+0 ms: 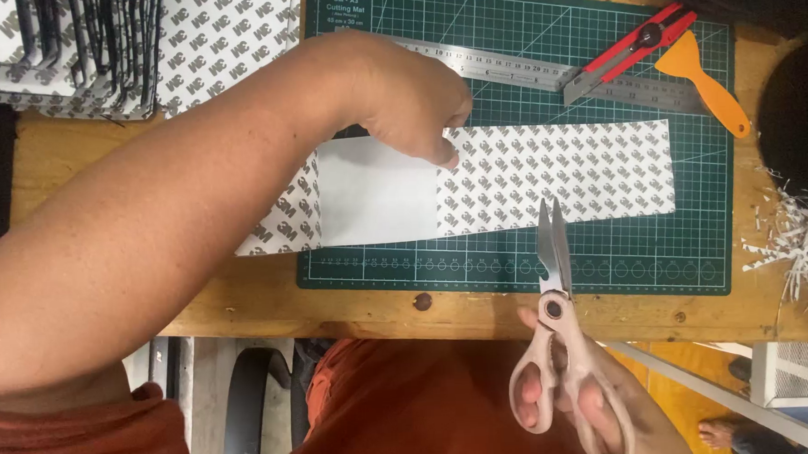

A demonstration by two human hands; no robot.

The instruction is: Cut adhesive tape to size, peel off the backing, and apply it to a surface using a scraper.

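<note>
The left hand [398,96] presses a patterned sheet [556,170] onto the green cutting mat [695,241], while the right hand [584,401] holds scissors [553,275].

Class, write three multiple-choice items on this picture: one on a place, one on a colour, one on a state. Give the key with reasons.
1. Where does the patterned strip lie?
A. on the green cutting mat
B. on the floor
C. on the ruler

2. What colour is the scraper?
A. blue
B. orange
C. white

3. How are the scissors?
A. lying flat on the mat
B. held in the right hand, tips toward the strip
C. hanging from a hook

Key: 1 A, the strip rests across the mat under the left hand; 2 B, handle and blade are orange; 3 B, fingers sit in the loops.
</note>
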